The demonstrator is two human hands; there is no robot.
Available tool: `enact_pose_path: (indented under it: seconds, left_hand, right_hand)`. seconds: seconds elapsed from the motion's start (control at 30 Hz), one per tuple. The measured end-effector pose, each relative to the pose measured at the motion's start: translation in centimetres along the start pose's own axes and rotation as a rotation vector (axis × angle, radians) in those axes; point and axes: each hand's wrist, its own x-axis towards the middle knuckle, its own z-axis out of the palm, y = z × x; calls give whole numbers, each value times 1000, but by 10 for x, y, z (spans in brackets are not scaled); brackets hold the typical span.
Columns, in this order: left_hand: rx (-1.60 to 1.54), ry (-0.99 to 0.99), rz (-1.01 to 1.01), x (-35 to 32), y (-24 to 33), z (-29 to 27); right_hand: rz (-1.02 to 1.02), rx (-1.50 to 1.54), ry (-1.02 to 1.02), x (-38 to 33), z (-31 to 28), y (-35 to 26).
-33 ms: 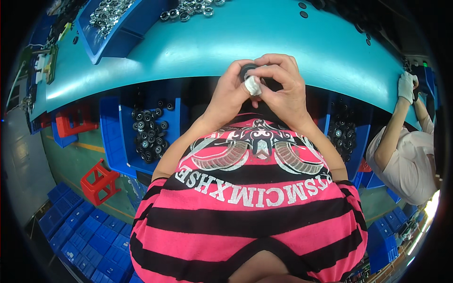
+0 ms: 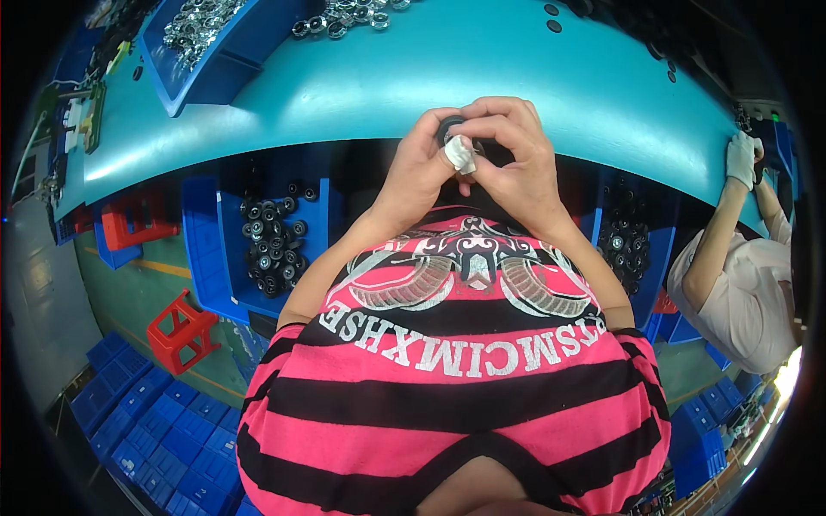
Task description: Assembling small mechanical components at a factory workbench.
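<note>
My left hand (image 2: 419, 172) and my right hand (image 2: 519, 163) meet over the front edge of the teal table (image 2: 361, 82). Together they grip a small black round part (image 2: 447, 129), which the fingers mostly hide. A fingertip wrapped in white tape (image 2: 460, 155) presses against the part; I cannot tell which hand it belongs to. My pink and black striped shirt fills the lower middle of the view.
Below the table stand a blue bin of black round parts (image 2: 271, 241) at left and another (image 2: 624, 241) at right. A blue tray of shiny metal rings (image 2: 198, 26) sits at the table's far left. A red stool (image 2: 176, 331) and blue crates (image 2: 146, 413) stand on the floor. A co-worker's gloved hand (image 2: 740, 159) is at right.
</note>
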Motion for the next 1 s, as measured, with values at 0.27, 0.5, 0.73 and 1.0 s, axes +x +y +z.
enact_pose_path:
  seconds: [0.27, 0.5, 0.73, 1.0]
  left_hand:
    - [-172, -74, 8, 0, 7, -7]
    - [5, -51, 48, -1, 7, -1]
    - [360, 15, 191, -2, 8, 2]
    - [193, 143, 174, 2, 5, 10]
  right_hand:
    - [395, 439, -111, -9, -9, 11]
    - [458, 484, -78, -10, -7, 4]
    - [400, 355, -14, -10, -6, 3]
    - [312, 269, -8, -8, -3, -5]
